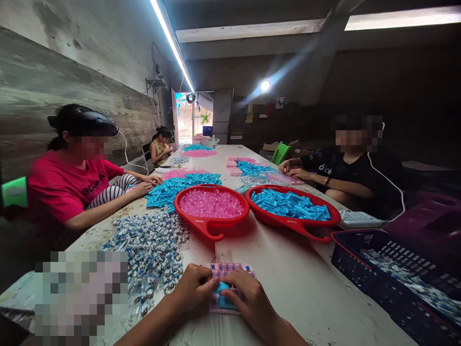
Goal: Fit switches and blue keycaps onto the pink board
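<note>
Okay, so starting right up close: my left hand [194, 288] and right hand [252, 302] are both working over one small pink plastic tray [230, 271] sitting on the white table [298, 293], right in front of me. The fingers [201, 283] on both hands are curled closed around it, and the right ones are pressing over a blue piece [222, 294], though I can't tell exactly how it's being gripped.

Just left of the tray, there's one big heap of small blue-and-white parts [147, 254] spreading across the table. Off to the right, one black plastic crate [378, 283] is sitting beside the table, loaded with silvery stuff.

Farther along, two red handled trays are sitting side by side: the left one [187, 206] is holding pink bits and the right one [266, 209] is holding blue bits. Past those, more blue and pink piles are running up the table.

Three other people are working here too: one in a pink shirt [61, 192] on the left, one in a black shirt [353, 173] on the right, and one in a yellow top [158, 149] at the far end.
</note>
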The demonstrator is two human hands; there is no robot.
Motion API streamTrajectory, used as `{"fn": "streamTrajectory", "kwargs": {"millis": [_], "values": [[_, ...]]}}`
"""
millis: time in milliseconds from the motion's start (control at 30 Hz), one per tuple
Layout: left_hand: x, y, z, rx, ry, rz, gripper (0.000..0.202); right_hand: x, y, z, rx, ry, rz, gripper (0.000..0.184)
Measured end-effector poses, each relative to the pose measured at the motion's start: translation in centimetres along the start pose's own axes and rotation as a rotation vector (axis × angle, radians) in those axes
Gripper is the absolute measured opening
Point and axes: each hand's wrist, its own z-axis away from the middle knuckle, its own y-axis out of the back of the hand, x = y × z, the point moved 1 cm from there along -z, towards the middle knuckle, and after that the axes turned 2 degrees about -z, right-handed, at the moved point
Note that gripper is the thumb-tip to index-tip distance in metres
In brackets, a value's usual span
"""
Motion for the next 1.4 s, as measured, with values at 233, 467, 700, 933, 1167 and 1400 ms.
{"fn": "streamTrajectory", "kwargs": {"millis": [233,467,700,933,1167,1400], "values": [[-0.1,-0.1,0.0,-0.021,-0.052,-0.062,0.047,-0.1,0.1,0.1,-0.024,-0.028,-0.028,0.019],[-0.1,-0.1,0.2,0.013,-0.069,-0.136,0.046,-0.2,0.0,0.2,-0.021,-0.063,-0.04,0.011],[0.5,0.1,0.4,0.021,-0.095,-0.108,0.045,-0.5,0.2,0.2,-0.042,-0.069,-0.06,0.013],[0.6,-0.1,0.2,0.022,-0.029,0.067,0.047,-0.7,0.4,0.3,-0.033,-0.06,-0.119,0.022],[-0.3,-0.6,0.3,0.126,-0.127,-0.053,0.041,-1.0,0.1,0.3,-0.096,-0.05,-0.127,0.037],[0.3,-0.7,0.5,0.116,-0.131,0.03,0.035,-0.3,-0.5,0.5,-0.047,-0.048,-0.057,0.033]]}}
